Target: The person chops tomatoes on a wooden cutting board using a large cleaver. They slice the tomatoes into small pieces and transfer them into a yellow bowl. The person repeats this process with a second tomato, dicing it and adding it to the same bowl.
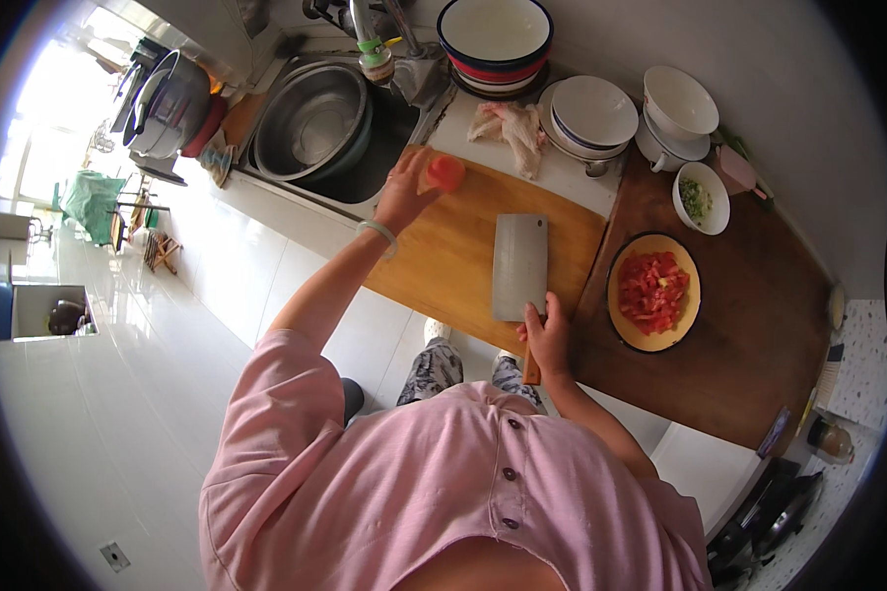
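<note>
My left hand (408,190) reaches to the far left part of the wooden cutting board (443,258), a bracelet at its wrist. Its fingers and thumb close around a peeled-looking red tomato (447,173). My right hand (548,338) grips the wooden handle of a cleaver (520,266) near the board's front edge. The broad blade lies over the board and points away from me. To the right, a yellow enamel bowl (695,310) with a dark rim holds chopped tomato (652,292).
Left of the board, a metal basin (310,122) sits in the sink below a faucet (373,55). Behind lie a crumpled cloth (510,133), stacked plates (595,111) and large bowls (495,29). A small bowl (718,214) holds chopped green onion (695,199). The brown countertop (746,347) extends right.
</note>
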Tool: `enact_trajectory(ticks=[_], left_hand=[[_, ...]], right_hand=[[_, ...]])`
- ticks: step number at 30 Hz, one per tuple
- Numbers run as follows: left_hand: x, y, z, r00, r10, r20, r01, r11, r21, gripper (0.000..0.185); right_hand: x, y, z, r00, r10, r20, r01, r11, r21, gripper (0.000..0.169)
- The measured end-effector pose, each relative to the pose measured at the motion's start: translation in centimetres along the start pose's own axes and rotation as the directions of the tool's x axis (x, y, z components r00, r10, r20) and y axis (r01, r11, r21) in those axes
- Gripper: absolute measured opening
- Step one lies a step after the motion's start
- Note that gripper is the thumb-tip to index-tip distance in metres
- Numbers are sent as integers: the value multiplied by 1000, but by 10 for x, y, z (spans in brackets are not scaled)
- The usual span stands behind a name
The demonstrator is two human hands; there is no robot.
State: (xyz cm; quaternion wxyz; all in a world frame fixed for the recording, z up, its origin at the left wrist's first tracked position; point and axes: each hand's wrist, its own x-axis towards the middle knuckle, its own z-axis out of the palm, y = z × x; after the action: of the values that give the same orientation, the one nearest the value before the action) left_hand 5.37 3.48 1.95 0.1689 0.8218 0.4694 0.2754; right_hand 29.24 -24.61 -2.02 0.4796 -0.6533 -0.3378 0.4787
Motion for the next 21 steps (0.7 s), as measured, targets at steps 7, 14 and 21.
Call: enact_trajectory(ticks=[7,14,21], left_hand=[[20,1,29,979,-31,199,42,998,-53,77],[-22,14,-4,934,171,313,-102,969,-227,73],[-81,-25,-48,971,121,205,-94,986,-138,75]], right_hand=[[0,-14,5,995,34,-91,-45,992,-117,45],[-2,-9,19,970,56,-236,-100,979,-178,53],[-4,-2,28,931,61,-360,-140,970,-199,53]])
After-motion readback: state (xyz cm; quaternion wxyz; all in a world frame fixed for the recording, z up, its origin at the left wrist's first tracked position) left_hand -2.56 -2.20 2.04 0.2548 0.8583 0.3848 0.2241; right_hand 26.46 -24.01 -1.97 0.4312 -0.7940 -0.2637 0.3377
